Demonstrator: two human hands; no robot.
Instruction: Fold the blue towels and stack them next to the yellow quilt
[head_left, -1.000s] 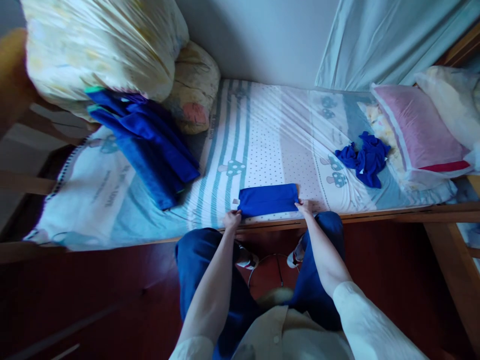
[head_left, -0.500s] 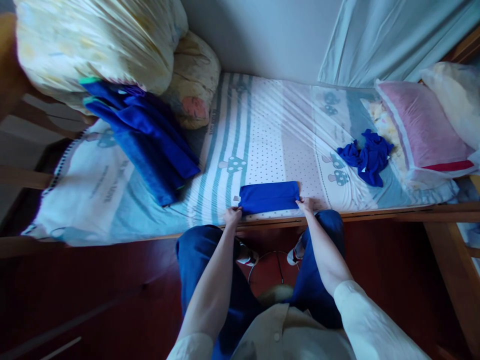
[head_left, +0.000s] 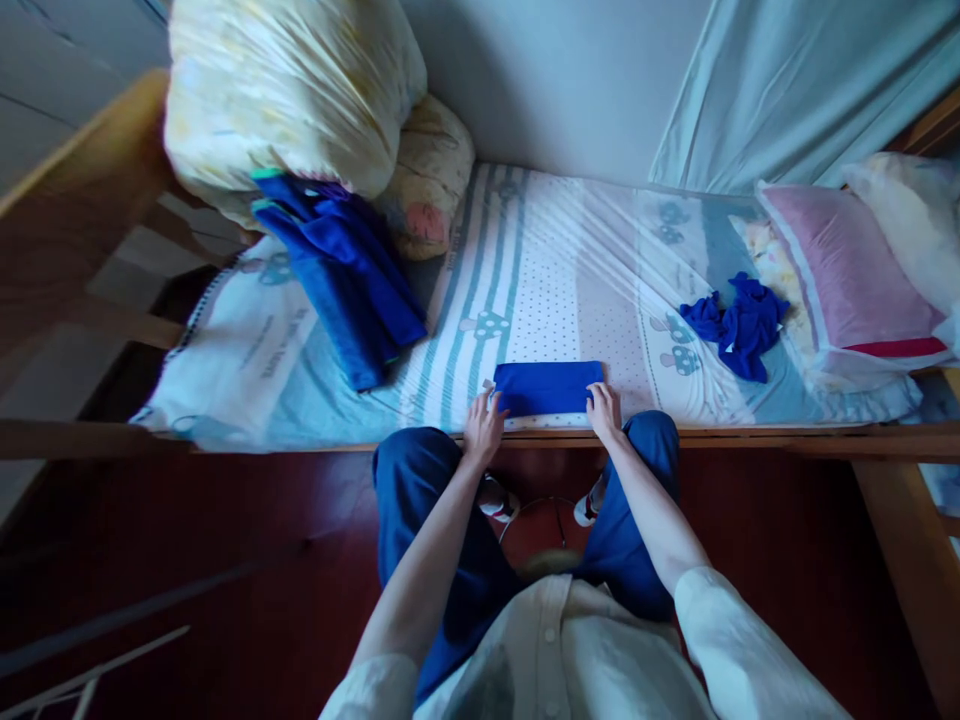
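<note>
In the head view, a folded blue cloth (head_left: pixel 548 388) is seen lying flat on the bed (head_left: pixel 540 270), close to its near wooden edge, as a neat rectangle with its long side running left to right. The left hand (head_left: pixel 484 428) is laid at the cloth's left end, palm down, with the fingers spread and their tips touching the cloth's near left corner; its grip is apart and nothing is clasped in it. The right hand (head_left: pixel 604 408) is placed at the cloth's right end, with the fingers resting on the near right corner; whether the edge is pinched or only pressed cannot be told. Both forearms are stretched forward from pale sleeves, and the knees, in dark blue trousers, are seen just under the bed's edge.

Well apart from the cloth, to the left, a pile of blue garments (head_left: pixel 345 270) is leaned against a large yellowish bundle of bedding (head_left: pixel 300 90), with a small patterned cushion (head_left: pixel 427 180) beside it. To the right, a crumpled blue garment (head_left: pixel 735 322) is seen on the sheet, just beside a pink pillow (head_left: pixel 847 270). A pale curtain (head_left: pixel 787 80) is hung behind the bed at the right.
</note>
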